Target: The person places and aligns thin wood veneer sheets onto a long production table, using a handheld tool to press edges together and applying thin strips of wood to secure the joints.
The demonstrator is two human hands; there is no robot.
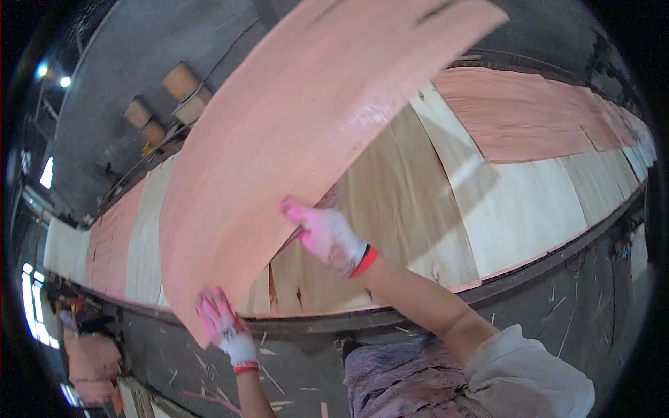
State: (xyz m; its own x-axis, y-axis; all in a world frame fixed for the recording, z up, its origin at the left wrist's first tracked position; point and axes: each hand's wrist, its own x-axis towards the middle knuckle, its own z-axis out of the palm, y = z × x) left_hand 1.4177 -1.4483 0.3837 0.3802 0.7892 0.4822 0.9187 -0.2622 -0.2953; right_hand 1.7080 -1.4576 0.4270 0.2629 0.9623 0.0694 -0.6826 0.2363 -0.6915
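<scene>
Pink sheet (272, 139) is held up in a curve above the worktop (348, 322), its lower corner hanging past the near edge and its far end raised at upper right. At lower left, a pink bundle (90, 359) is seen beside the worktop. At the worktop's left end, a pale sheet (66, 251), pink sheets (110, 240) and a whitish strip (145, 233) are laid side by side; beyond them, tan blocks (182, 82) are seen. By the left hand (226, 326), gloved, the lower corner is touched with the fingers slightly apart; whether it is gripped cannot be told. Below, the floor (313, 362) is littered with thin scraps. By the right hand (324, 233), gloved too, the sheet's right edge is pinched. Much of the worktop's middle is hidden behind the raised sheet, and its near edge is crossed by the right forearm (425, 299). Farther right, a brown sheet (397, 188), a white sheet (516, 209) and more pink sheets (519, 115) are spread.
</scene>
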